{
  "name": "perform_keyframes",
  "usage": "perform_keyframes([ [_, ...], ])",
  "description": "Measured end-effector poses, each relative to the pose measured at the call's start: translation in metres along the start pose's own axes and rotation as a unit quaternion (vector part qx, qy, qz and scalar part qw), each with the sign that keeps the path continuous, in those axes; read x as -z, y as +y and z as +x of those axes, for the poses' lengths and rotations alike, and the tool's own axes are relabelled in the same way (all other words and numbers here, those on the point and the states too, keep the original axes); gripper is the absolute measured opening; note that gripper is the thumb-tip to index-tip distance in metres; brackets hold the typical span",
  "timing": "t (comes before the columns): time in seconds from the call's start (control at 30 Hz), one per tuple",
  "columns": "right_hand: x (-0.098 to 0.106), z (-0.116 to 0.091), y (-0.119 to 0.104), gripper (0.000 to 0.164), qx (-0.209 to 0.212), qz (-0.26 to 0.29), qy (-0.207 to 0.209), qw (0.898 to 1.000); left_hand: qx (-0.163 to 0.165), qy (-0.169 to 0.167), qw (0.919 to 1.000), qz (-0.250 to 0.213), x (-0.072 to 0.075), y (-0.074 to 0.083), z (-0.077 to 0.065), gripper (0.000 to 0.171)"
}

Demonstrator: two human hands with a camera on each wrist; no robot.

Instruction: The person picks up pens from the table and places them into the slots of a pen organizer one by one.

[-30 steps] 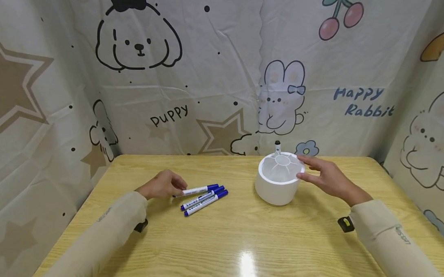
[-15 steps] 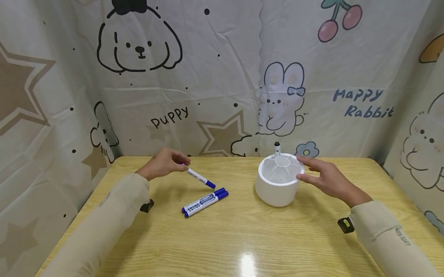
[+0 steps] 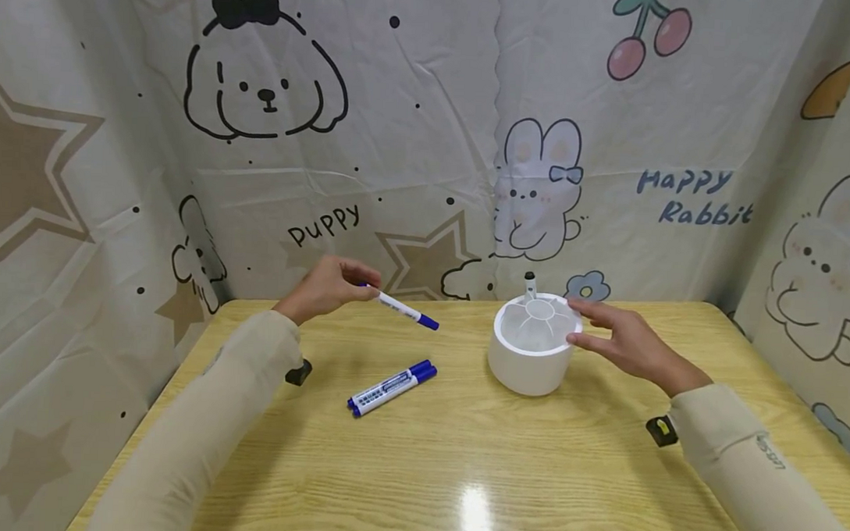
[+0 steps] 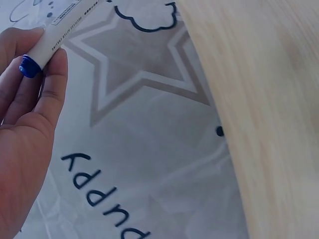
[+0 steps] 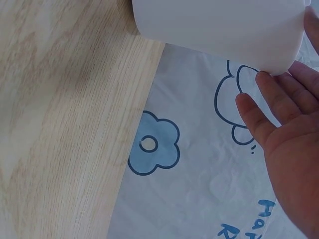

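My left hand pinches a white marker by its end, between thumb and fingers, above the back of the table. The marker's blue cap points right and slightly down. In the left wrist view its blue end plug shows at the fingertips. My right hand touches the right rim of a round white pen holder with fairly straight fingers and thumb. Clear dividers split the holder's top into compartments. One marker with a black end stands upright in a back compartment.
Two blue-capped markers lie side by side on the wooden table, left of the holder. A printed curtain hangs behind the table's back edge and along both sides.
My left hand has picked one marker from the three on the table, lifted it and carried it up and to the right. My right hand has stayed at the holder.
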State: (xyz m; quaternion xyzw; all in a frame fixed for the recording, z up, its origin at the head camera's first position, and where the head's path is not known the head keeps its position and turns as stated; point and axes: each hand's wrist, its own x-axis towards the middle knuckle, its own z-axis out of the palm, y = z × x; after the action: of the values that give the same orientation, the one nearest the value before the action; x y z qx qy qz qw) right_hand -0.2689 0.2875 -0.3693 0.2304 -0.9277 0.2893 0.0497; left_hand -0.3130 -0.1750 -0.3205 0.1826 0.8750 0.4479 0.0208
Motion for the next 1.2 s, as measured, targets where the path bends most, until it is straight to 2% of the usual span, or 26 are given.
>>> perform_keyframes([
  [0.4,0.002,0.001,-0.002,0.062,-0.002,0.002,-0.001,1.000,-0.041,0.008,0.9991,-0.007,-0.008,0.031,0.021,0.020],
  [0.53,0.003,0.001,-0.003,0.062,0.003,0.000,-0.002,1.000,-0.043,0.006,0.9989,-0.019,-0.014,0.044,0.030,0.020],
  [0.83,0.003,0.001,-0.005,0.063,-0.004,0.007,-0.007,1.000,-0.072,0.001,0.9962,-0.049,-0.036,0.066,0.050,0.022],
  [1.03,0.002,0.000,-0.006,0.063,-0.002,0.005,-0.005,1.000,-0.078,-0.001,0.9960,-0.042,-0.049,0.077,0.059,0.021],
  [1.2,0.003,0.000,-0.007,0.063,-0.005,0.003,-0.005,1.000,-0.071,-0.002,0.9970,-0.029,-0.058,0.086,0.065,0.021],
])
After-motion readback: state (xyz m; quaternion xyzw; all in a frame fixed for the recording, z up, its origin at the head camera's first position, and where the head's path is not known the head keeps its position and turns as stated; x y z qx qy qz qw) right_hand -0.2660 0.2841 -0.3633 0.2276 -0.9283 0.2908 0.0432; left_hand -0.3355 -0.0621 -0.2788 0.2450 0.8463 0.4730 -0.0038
